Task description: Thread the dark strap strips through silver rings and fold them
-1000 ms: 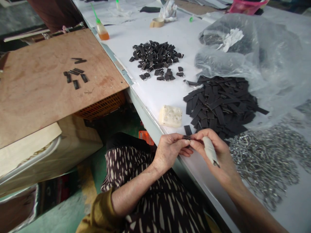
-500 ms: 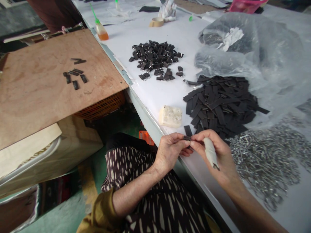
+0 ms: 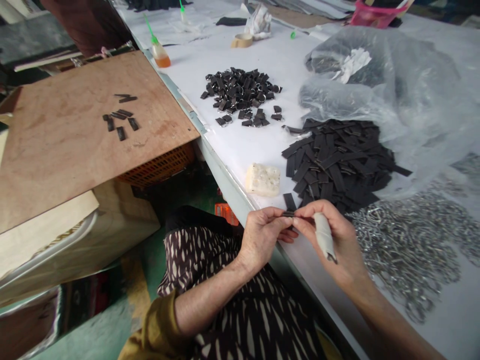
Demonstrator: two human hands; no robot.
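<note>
My left hand (image 3: pixel 260 237) and my right hand (image 3: pixel 333 240) meet at the table edge, pinching a small dark strip (image 3: pixel 288 214) between their fingertips. A white-wrapped tool (image 3: pixel 324 235) is also held in my right hand, its dark tip pointing down toward the wrist. Just beyond the fingers lies a loose black strip (image 3: pixel 289 201), with a pale pitted block (image 3: pixel 262 179) to its left. Past my right hand is a heap of black strips (image 3: pixel 337 160). Metal rings (image 3: pixel 408 250) are piled at the right.
Folded black pieces with rings (image 3: pixel 240 90) form a pile farther back. A plastic bag (image 3: pixel 405 90), tape roll (image 3: pixel 242 40) and bottle of orange liquid (image 3: pixel 161 56) stand on the table. At left, a wooden board (image 3: pixel 75 150) carries several dark pieces.
The camera view has shifted slightly. Both hands keep nearly the same pose around the small dark strip.
</note>
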